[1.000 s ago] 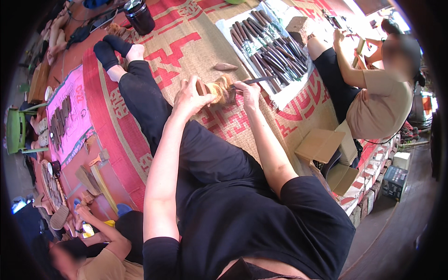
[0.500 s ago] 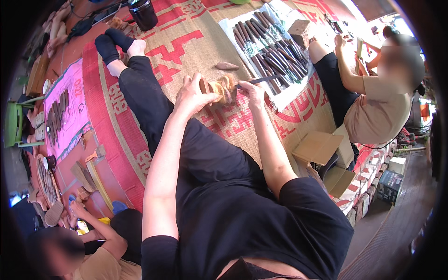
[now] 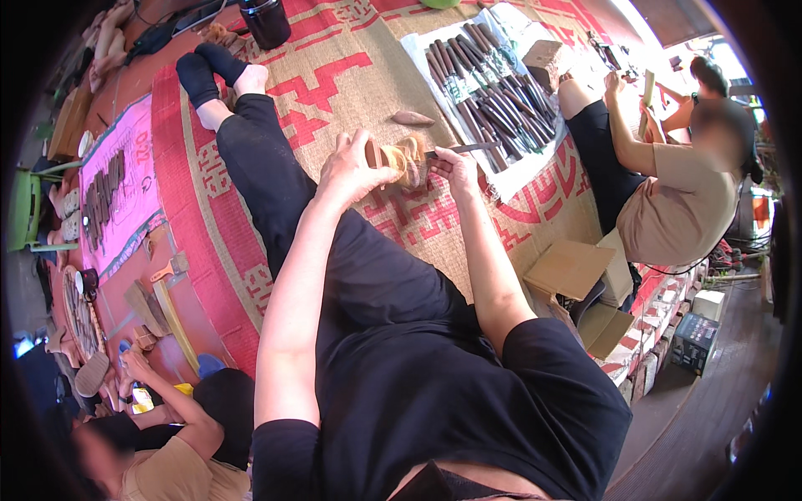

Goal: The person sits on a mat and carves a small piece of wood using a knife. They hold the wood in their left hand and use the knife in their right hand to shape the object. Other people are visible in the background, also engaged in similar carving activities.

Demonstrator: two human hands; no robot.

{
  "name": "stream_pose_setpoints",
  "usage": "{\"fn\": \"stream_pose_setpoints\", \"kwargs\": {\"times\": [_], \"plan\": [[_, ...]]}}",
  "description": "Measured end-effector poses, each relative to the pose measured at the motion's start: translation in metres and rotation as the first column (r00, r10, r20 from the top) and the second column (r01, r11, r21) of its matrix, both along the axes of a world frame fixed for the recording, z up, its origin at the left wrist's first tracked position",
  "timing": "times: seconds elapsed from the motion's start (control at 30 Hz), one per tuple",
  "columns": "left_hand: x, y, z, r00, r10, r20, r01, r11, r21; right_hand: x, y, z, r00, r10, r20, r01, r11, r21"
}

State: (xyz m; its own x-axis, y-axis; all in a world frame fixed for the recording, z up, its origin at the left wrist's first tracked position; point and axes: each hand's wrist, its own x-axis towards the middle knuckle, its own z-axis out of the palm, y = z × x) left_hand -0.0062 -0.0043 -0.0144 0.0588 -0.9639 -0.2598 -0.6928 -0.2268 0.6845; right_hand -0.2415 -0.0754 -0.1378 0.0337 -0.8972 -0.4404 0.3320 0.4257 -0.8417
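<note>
Grasping a wooden piece (image 3: 404,161), the left hand (image 3: 349,173) faces the right hand (image 3: 459,171) pinching a tool (image 3: 469,149); red characters (image 3: 141,135) mark pink cloth (image 3: 136,174).

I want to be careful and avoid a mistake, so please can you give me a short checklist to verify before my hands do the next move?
1. Left hand holds the carved piece: ok.
2. Right hand holds the dark tool: ok, between the fingers.
3. Tool's end is off the piece: cannot tell, they overlap in this view.
4. Mat around the piece is clear: not ok, a loose brown piece lies just beyond.
5. Co-worker keeps apart from your hands: ok, seated off to the right.
</note>
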Motion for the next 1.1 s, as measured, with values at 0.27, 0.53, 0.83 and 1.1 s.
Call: {"fn": "stream_pose_setpoints", "kwargs": {"times": [0.27, 0.53, 0.83, 1.1], "plan": [[0.002, 0.001, -0.002, 1.000, 0.000, 0.011, 0.000, 0.999, -0.036, 0.001, 0.003, 0.010, 0.999, -0.003, 0.041, 0.008, 0.994, -0.108], [-0.002, 0.003, -0.001, 1.000, 0.024, 0.012, -0.023, 0.999, -0.038, 0.003, -0.007, -0.016, 0.993, -0.056, 0.099, 0.057, 0.998, -0.012], [0.003, 0.002, -0.005, 0.999, 0.023, 0.028, -0.020, 0.997, -0.078, 0.013, -0.002, -0.002, 0.991, -0.074, 0.112, 0.079, 0.996, -0.047], [-0.001, 0.002, -0.003, 1.000, 0.017, 0.005, -0.017, 0.999, -0.041, -0.006, -0.012, -0.031, 0.956, -0.211, 0.205, 0.200, 0.977, 0.073]]}}
